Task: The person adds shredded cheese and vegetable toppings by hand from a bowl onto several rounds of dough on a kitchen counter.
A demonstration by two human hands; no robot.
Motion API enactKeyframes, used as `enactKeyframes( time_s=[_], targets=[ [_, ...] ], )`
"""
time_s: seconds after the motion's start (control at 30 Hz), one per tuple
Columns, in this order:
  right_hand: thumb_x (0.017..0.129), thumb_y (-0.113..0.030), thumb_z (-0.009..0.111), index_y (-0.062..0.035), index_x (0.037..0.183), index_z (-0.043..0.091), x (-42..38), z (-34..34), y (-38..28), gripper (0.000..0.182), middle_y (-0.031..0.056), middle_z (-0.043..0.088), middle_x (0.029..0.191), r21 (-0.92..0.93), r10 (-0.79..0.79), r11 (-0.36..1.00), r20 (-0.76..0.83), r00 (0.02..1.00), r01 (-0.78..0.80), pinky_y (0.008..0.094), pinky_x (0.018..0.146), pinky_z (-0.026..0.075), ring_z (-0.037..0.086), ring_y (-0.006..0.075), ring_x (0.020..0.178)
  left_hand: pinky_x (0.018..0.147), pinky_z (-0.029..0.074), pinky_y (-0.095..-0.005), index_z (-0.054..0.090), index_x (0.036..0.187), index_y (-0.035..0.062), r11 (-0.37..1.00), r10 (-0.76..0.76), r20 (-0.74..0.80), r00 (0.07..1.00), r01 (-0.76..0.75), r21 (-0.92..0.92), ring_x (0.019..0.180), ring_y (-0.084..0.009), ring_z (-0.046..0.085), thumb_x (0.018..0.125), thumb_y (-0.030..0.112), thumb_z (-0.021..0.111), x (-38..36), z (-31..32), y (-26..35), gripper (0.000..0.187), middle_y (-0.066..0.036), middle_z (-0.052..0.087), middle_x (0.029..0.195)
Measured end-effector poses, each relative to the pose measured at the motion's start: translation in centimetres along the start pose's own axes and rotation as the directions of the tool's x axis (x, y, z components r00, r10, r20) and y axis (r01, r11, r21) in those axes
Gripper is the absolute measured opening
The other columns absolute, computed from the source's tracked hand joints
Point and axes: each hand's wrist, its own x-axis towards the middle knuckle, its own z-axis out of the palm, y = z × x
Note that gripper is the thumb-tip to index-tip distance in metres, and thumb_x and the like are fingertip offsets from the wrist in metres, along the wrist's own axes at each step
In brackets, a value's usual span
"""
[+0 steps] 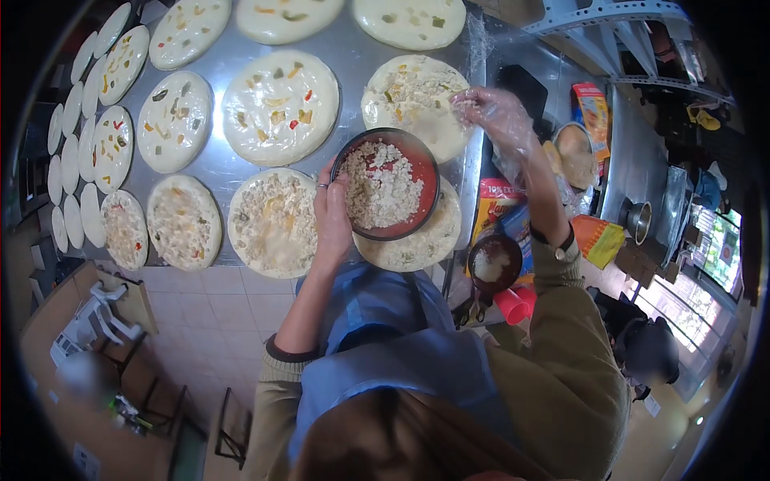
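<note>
**Holding a bowl (427, 180) of crumbs (385, 184) over dough rounds (281, 107)**

Grips the bowl, dark-rimmed and red inside, at its left wall with the left hand (333, 207), fingers closed on it, a ring on one. Keeps it over the near right part of the smooth metal table (220, 164), overlapping two rounds in view. Cannot tell whether bowl and dough touch. Has dry, lumpy, whitish crumbs inside, with red surface bare at right.

Wears thin, crinkled clear plastic on the right hand (497, 120), fingers bent over the round at far right of the bowl; cannot tell whether closed on any crumbs.

Counts five crumb-topped rounds: four along the near edge, one by the right hand. Sees others flat, pale and glossy, studded with coloured pieces (295, 124), too crowded at far left to count.

Finds, to the right, one small dark bowl (511, 258) holding something white and one shiny metal bowl (638, 224).
</note>
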Motion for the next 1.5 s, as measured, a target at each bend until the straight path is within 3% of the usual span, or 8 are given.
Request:
enactKeyframes(
  time_s=[0.13, 0.23, 0.73, 0.8, 0.93, 1.03, 1.37, 1.5],
  targets=[
    [0.077, -0.013, 0.062, -0.0103, 0.095, 0.066, 2.0, 0.2, 3.4, 0.019, 0.0112, 0.065, 0.087, -0.346, -0.127, 0.929, 0.028, 0.992, 0.128, 0.0286, 0.071, 0.048, 0.061, 0.0171, 0.076, 0.094, 0.033, -0.0287, 0.04, 0.123, -0.0058, 0.999, -0.026, 0.036, 0.999, 0.027, -0.023, 0.104, -0.0162, 0.046, 0.09, 0.022, 0.036, 0.0, -0.8, 0.0, 0.043, -0.012, 0.052, 0.112],
    [0.079, -0.015, 0.06, -0.0125, 0.095, 0.067, 1.1, 1.9, 2.5, 0.018, 0.0113, 0.065, 0.087, -0.489, 0.044, 0.871, -0.02, 0.999, -0.048, 0.0294, 0.072, 0.048, 0.061, 0.0203, 0.075, 0.095, 0.032, -0.0284, 0.041, 0.122, -0.0066, 0.999, -0.033, 0.009, 0.999, 0.033, 0.029, 0.104, -0.0167, 0.046, 0.089, 0.021, 0.036, -0.3, -0.8, 0.7, 0.044, -0.013, 0.051, 0.113],
    [0.084, -0.017, 0.056, -0.0081, 0.098, 0.062, 0.4, 0.7, 4.3, 0.018, 0.0126, 0.061, 0.093, -0.602, -0.2, 0.789, -0.064, 0.978, 0.122, 0.0304, 0.079, 0.045, 0.058, 0.0236, 0.088, 0.096, 0.031, -0.029, 0.042, 0.121, -0.0077, 0.993, -0.108, -0.002, 0.994, 0.108, -0.046, 0.107, -0.0184, 0.046, 0.088, 0.021, 0.036, -0.7, -1.5, 0.0, 0.044, -0.014, 0.051, 0.114],
    [0.083, -0.01, 0.052, -0.007, 0.098, 0.063, -1.0, 3.0, 5.2, 0.018, 0.0143, 0.061, 0.091, -0.272, -0.188, 0.952, -0.162, 0.969, 0.139, 0.0336, 0.079, 0.046, 0.058, 0.026, 0.091, 0.096, 0.031, -0.0293, 0.042, 0.121, -0.0076, 0.991, -0.121, 0.01, 0.993, 0.122, -0.062, 0.107, -0.0191, 0.045, 0.088, 0.022, 0.036, -0.6, -2.0, -0.5, 0.045, -0.014, 0.051, 0.114],
    [0.083, -0.007, 0.05, -0.0066, 0.099, 0.063, -2.4, 4.5, 4.5, 0.021, 0.0141, 0.061, 0.087, -0.661, -0.381, 0.711, -0.074, 0.922, 0.24, 0.0358, 0.078, 0.047, 0.059, 0.0273, 0.089, 0.097, 0.03, -0.0299, 0.042, 0.121, -0.0076, 0.992, -0.116, 0.028, 0.993, 0.117, -0.042, 0.109, -0.0203, 0.045, 0.088, 0.023, 0.035, -0.6, -2.6, -1.2, 0.045, -0.015, 0.051, 0.116],
    [0.088, -0.017, 0.049, -0.008, 0.105, 0.061, -1.7, 3.8, 1.5, 0.023, 0.0132, 0.061, 0.095, -0.691, -0.075, 0.723, -0.068, 0.995, 0.007, 0.0303, 0.084, 0.045, 0.058, 0.0243, 0.096, 0.097, 0.031, -0.0306, 0.042, 0.121, -0.0067, 0.99, -0.123, 0.033, 0.992, 0.125, -0.067, 0.109, -0.0205, 0.045, 0.089, 0.024, 0.036, -0.6, -2.9, -1.5, 0.045, -0.015, 0.051, 0.116],
    [0.081, -0.007, 0.052, -0.0106, 0.1, 0.064, 3.4, 1.0, 5.2, 0.023, 0.0136, 0.061, 0.099, -0.626, -0.297, 0.754, -0.058, 0.953, 0.197, 0.034, 0.08, 0.047, 0.058, 0.0293, 0.088, 0.096, 0.036, -0.0322, 0.043, 0.119, -0.0013, 0.983, -0.153, 0.024, 0.988, 0.155, -0.099, 0.108, -0.0192, 0.049, 0.089, 0.031, 0.044, -0.9, -3.5, -1.4, 0.045, -0.011, 0.051, 0.117],
    [0.081, -0.01, 0.053, -0.0099, 0.102, 0.063, 2.9, 0.0, 4.0, 0.024, 0.0135, 0.062, 0.101, -0.693, -0.156, 0.721, -0.146, 0.977, 0.011, 0.0356, 0.081, 0.046, 0.058, 0.03, 0.09, 0.097, 0.035, -0.0327, 0.041, 0.121, -0.0012, 0.985, -0.151, 0.034, 0.988, 0.153, -0.083, 0.108, -0.0195, 0.048, 0.089, 0.031, 0.043, -0.9, -3.8, -1.3, 0.046, -0.012, 0.05, 0.118]
  ],
)
